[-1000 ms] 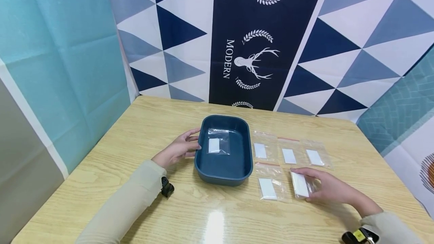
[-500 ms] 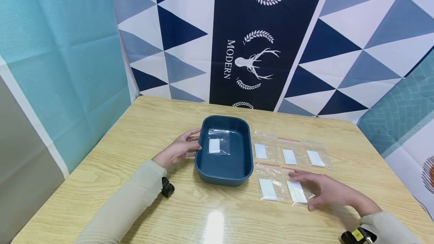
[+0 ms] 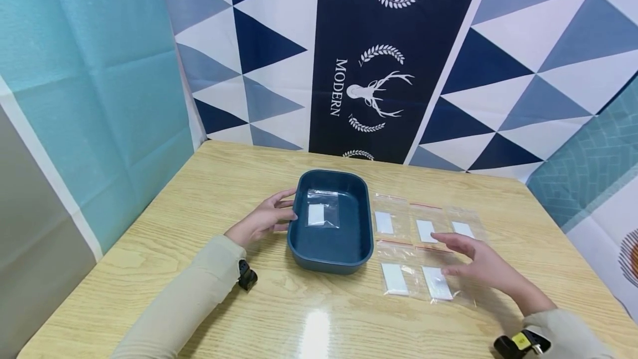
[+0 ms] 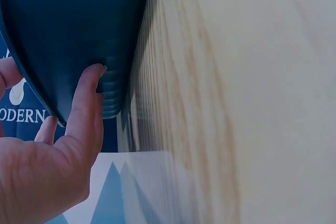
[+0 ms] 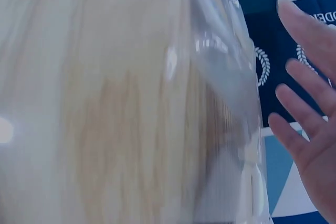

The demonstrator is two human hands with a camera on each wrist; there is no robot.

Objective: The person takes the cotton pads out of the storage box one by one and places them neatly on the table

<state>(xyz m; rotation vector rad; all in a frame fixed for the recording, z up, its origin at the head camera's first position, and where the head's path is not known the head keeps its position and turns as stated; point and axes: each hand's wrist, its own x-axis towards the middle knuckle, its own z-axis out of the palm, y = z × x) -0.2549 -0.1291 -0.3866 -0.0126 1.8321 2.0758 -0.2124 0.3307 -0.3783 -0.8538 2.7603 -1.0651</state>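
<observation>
My left hand (image 3: 266, 216) rests against the left side of a dark blue rectangular tub (image 3: 330, 262). In the left wrist view its fingers (image 4: 84, 98) touch the tub's outer wall and reach near the rim. Inside the tub lies a clear zip bag (image 3: 323, 209) with a white card. My right hand (image 3: 480, 259), fingers spread and holding nothing, hovers over the front right zip bag (image 3: 438, 283). It partly hides the back right bag (image 3: 464, 226). The right wrist view shows the fingers apart from the clear plastic (image 5: 226, 51).
To the right of the tub, more zip bags with white cards lie in two rows: a front left bag (image 3: 395, 278), a back left bag (image 3: 384, 222) and a back middle bag (image 3: 425, 230). All rest on a wooden table (image 3: 239, 314) before a patterned cloth (image 3: 274, 71).
My right hand has let go of the front right zip bag, which now lies flat on the table. The hand has lifted and moved slightly back. My left hand stays at the tub.
</observation>
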